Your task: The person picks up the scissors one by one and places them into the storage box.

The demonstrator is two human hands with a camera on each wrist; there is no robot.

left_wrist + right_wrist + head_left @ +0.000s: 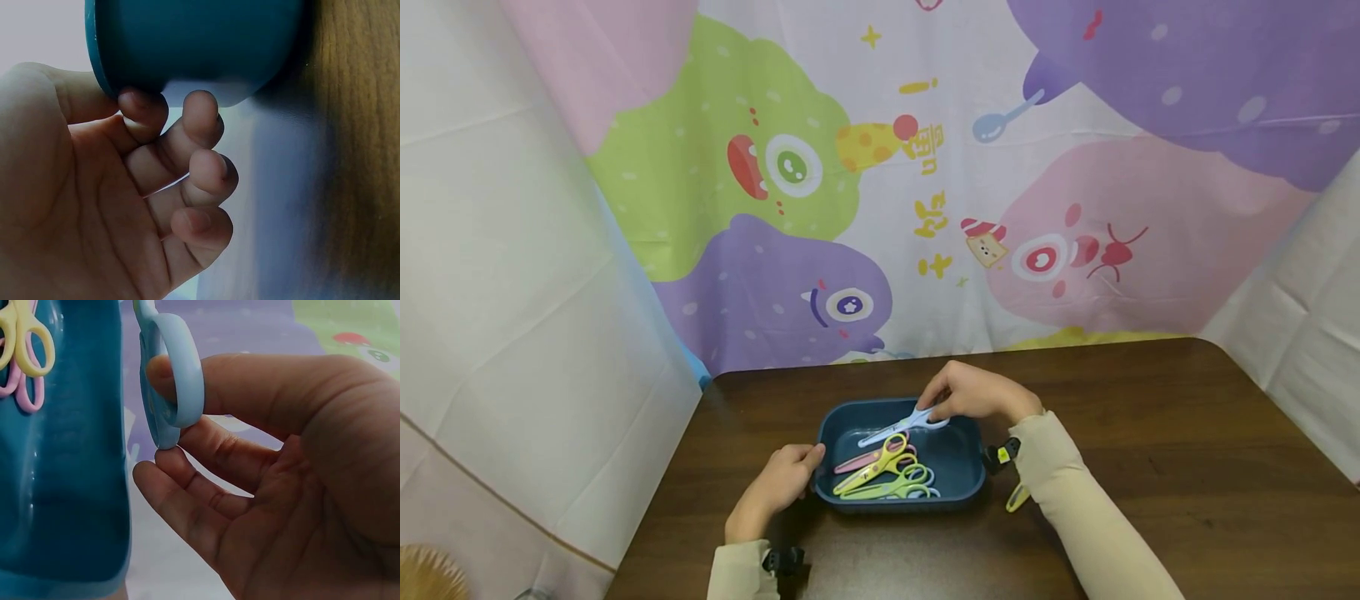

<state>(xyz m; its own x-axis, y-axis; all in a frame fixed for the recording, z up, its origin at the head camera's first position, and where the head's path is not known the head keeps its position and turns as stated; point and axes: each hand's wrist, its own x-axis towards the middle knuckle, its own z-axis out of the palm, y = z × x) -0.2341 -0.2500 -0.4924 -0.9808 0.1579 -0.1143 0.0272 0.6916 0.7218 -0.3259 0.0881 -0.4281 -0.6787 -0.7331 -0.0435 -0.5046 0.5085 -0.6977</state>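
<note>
A dark blue plastic bin (962, 464) stands on the table, and my left hand (784, 477) pinches its left rim between thumb and index finger. The other left fingers curl loosely beside the wall in the left wrist view. Over the back of the bin, my right hand (976, 392) pinches light blue scissors (187, 375) by the handle loops, blades pointing left. Pink scissors (853, 461), yellow scissors (871, 475) and green scissors (880, 490) lie inside the bin, overlapping one another. Light blue loops show partly hidden beneath the green pair.
A yellow-green object (1017, 498) lies on the brown wooden table (1150, 467) right of the bin, partly hidden by the right sleeve. A cartoon-printed cloth (925, 317) hangs behind the table's far edge. White cloth (550, 208) hangs at the left side.
</note>
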